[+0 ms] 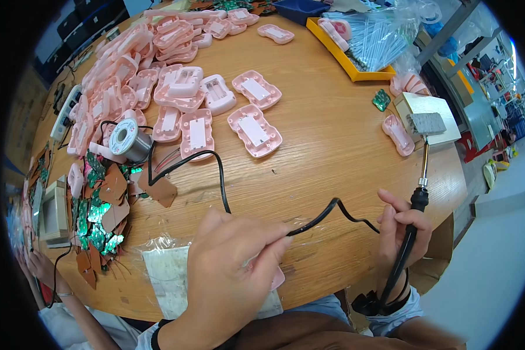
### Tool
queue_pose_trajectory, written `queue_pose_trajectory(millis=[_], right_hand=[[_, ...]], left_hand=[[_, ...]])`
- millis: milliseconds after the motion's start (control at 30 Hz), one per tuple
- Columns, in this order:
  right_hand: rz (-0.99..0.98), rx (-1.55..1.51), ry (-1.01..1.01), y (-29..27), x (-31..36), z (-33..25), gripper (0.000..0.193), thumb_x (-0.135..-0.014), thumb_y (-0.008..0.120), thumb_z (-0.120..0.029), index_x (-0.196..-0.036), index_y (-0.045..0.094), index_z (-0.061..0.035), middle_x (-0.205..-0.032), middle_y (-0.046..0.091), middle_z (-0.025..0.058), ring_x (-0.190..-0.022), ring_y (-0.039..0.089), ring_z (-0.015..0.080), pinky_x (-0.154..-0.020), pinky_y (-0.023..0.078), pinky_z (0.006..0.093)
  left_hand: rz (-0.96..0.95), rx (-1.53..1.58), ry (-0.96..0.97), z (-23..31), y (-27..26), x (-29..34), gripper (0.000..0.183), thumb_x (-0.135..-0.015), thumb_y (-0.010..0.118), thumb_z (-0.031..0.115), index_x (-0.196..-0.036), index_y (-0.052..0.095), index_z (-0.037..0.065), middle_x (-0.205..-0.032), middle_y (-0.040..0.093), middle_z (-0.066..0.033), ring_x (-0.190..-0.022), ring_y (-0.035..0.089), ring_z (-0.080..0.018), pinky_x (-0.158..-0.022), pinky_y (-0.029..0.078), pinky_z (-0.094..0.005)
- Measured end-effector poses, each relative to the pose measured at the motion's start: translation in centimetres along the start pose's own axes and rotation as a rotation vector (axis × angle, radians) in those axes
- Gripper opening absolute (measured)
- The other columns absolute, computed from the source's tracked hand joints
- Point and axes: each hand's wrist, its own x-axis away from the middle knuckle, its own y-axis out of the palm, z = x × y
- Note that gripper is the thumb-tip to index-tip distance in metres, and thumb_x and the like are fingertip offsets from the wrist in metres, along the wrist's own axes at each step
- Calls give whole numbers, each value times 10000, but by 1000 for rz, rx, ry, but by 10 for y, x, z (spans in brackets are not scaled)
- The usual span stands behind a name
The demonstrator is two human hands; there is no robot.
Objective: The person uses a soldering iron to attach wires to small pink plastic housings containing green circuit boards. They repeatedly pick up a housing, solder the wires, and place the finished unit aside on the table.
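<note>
My right hand (403, 228) holds a soldering iron (417, 201) by its black handle. The iron's metal tip points away from me and reaches a grey sponge-like block (427, 123) on a cream-coloured stand (434, 105). Closer to the middle, my left hand (230, 262) is closed, pinching the black cable (315, 223) between thumb and forefinger. Below that hand lies a pale, worn sheet (164, 279) on the table edge. A pink plastic part (279, 279) shows only partly there, mostly hidden by the hand.
Pink casings (254, 131) are heaped at the far left of the wooden table (326, 157). A solder spool (131, 143) stands by green circuit boards (96, 221). A yellow tray (367, 74) holds light-blue strips. Another person's hand (41, 265) is at left.
</note>
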Motion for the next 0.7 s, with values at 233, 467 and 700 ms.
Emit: queue_pose_trajectory(millis=[233, 467, 700], right_hand=[[10, 26, 1, -2, 0, 1, 238, -858, 571, 111, -976, 420, -29, -951, 663, 299, -925, 683, 278, -840, 511, 339], [0, 29, -8, -2, 1, 0, 241, -855, 582, 112, -976, 426, -26, -960, 665, 289, -914, 686, 274, -820, 519, 323], [-23, 65, 2, -5, 3, 0, 242, -852, 586, 116, -972, 435, -30, -971, 673, 273, -823, 675, 189, -726, 504, 247]], left_hand=[[61, -22, 71, 5, 1, 4, 160, -677, 759, -1, -823, 725, 54, -731, 678, -52, -664, 528, -192, -642, 384, -307], [76, -92, 155, 7, 4, 4, 163, -669, 762, 5, -816, 720, 62, -706, 663, -42, -640, 531, -201, -636, 380, -307], [-128, 198, -102, 5, 2, 0, 131, -777, 721, 54, -905, 718, 23, -756, 628, -64, -644, 546, -153, -526, 424, -280]])
